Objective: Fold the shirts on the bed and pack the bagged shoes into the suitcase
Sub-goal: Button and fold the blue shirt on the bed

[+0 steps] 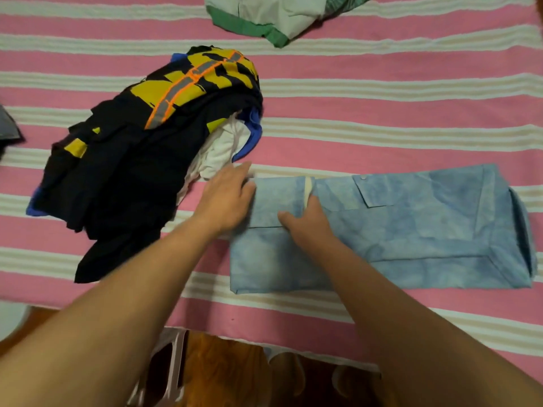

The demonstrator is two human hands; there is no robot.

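At the far left edge of the pink-and-white striped bed cover, one small corner of a dark grey cloth pokes into view. Next to the right lies one heap of unfolded clothes: mostly black fabric, with one yellow-and-black piece crossed by a grey reflective band edged in orange on top, one white garment showing at its right side, and blue fabric peeking out at the right and at the lower left corner. How many garments the heap holds in all cannot be counted.

Two bare forearms reach up from the bottom edge. The left hand lies just beside the heap's white garment, fingers fairly straight and loosely spread, resting on the upper left corner of the one light blue shirt; whether it pinches the cloth cannot be told. The right hand sits close to it, touching the shirt near the pale button placket, its fingers bent down onto the fabric with the fingertips hidden, so its grip is unclear.

The blue shirt lies flat in the right half of the bed, folded into a long rectangle, with two chest pocket flaps visible and one sleeve folded along its right end.

At the top, right of centre, one white garment with green trim lies crumpled, partly cut off.
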